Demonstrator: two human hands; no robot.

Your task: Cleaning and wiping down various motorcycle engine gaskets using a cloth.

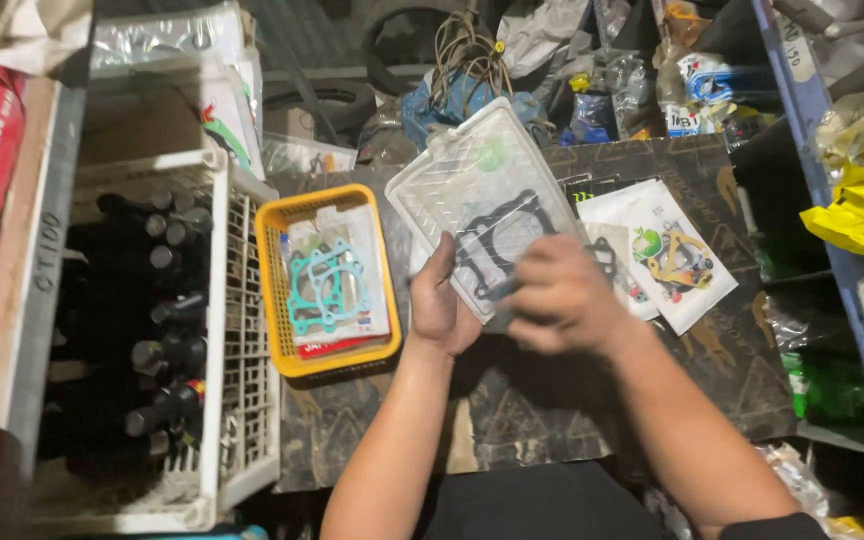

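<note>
From where I'm watching, the work looks partway through, by my judgement: one gasket pack is up in the hands, while others lie sorted around it. My left hand (439,300) is closed on the lower left edge of a clear plastic gasket packet (487,200), thumb on top. My right hand (562,293) is curled over the packet's lower right part, fingers bent onto the plastic; it grips or presses there, though motion blur keeps me from saying exactly how. The packet is tilted, its far end rising away from me, and a black gasket (500,240) shows through the film.

Just left of the left hand sits a yellow basket (270,290) on the table (552,410), holding a packet with a teal gasket (325,288). That one seems already placed. To the right of the right hand, flat on the table, lie more white gasket packets (667,250), touching or overlapping each other; I take these as yet to be handled. A white crate (242,420) of dark cylindrical parts stands well to the left, apart from both hands.
</note>
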